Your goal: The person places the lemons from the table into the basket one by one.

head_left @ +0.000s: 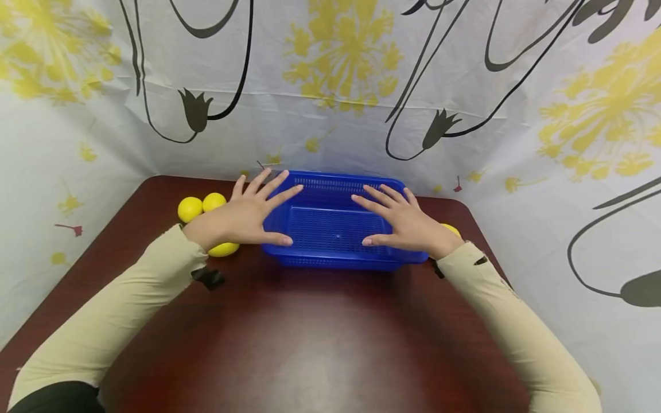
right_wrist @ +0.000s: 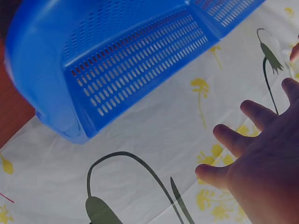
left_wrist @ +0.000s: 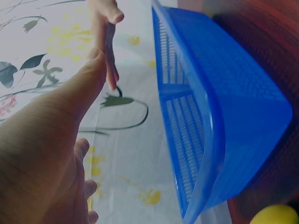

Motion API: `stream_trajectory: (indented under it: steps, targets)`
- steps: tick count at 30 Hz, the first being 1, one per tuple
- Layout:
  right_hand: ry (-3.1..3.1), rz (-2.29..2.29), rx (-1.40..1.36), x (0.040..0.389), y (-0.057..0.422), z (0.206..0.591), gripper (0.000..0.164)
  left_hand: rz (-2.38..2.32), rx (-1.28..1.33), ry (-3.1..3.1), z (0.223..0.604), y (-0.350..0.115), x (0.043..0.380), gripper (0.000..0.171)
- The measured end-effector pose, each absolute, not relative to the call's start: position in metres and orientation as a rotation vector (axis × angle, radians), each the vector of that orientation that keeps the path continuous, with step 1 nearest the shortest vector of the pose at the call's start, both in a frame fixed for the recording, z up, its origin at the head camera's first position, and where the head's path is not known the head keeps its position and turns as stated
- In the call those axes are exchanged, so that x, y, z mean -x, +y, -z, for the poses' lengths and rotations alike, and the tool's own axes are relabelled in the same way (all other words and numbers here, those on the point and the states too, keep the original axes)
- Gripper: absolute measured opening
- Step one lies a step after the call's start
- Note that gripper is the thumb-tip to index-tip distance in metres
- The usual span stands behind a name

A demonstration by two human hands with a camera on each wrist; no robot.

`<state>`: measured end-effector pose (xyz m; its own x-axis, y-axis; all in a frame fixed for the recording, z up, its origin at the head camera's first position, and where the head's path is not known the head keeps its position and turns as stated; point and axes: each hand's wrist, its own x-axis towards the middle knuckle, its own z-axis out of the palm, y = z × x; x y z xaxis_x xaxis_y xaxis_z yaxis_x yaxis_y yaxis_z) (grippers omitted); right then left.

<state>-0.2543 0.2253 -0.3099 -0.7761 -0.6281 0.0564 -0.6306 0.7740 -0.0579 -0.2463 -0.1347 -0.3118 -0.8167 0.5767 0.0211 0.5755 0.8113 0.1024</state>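
A blue plastic basket (head_left: 338, 263) with slotted walls stands at the far side of the table, its inside bare. Over its left end spreads my left hand (head_left: 248, 212), fingers apart and nothing held. My right hand (head_left: 405, 223) is spread the same way over the right end. In the left wrist view the basket (left_wrist: 247, 102) is to the right of the left hand (left_wrist: 51, 126), with a gap between them. The right wrist view also has a gap between the basket (right_wrist: 145, 56) and the right hand's straight fingers (right_wrist: 233, 140).
Left of the basket, several round yellow things (head_left: 190, 210) are partly covered by the left wrist. Another yellow one (head_left: 451, 229) shows behind the right wrist. The dark red-brown table (head_left: 310, 344) meets a white patterned cloth (head_left: 320, 132) at the back and sides.
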Motion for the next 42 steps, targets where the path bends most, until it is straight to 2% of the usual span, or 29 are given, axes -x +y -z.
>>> stream_trajectory:
  steps: [9,18,26,37,42]
  targets:
    - [-2.884,-0.139,-1.014,0.243,0.244,0.302,0.093,-0.231,-0.844,3.062,0.321,-0.170,0.245,0.110]
    - [-2.889,-0.205,-0.968,0.233,0.262,0.312,0.094,-0.399,-0.794,3.056,0.349,-0.205,0.239,0.127]
    - [-2.877,-0.326,-0.996,0.223,0.277,0.330,0.095,-0.491,-0.936,3.103,0.387,-0.220,0.238,0.107]
    - [-2.834,-0.456,-0.960,0.214,0.287,0.349,0.082,-0.508,-0.801,3.120,0.405,-0.231,0.234,0.085]
    - [-2.773,-0.445,-0.963,0.211,0.290,0.356,0.073,-0.519,-0.765,3.104,0.412,-0.231,0.232,0.081]
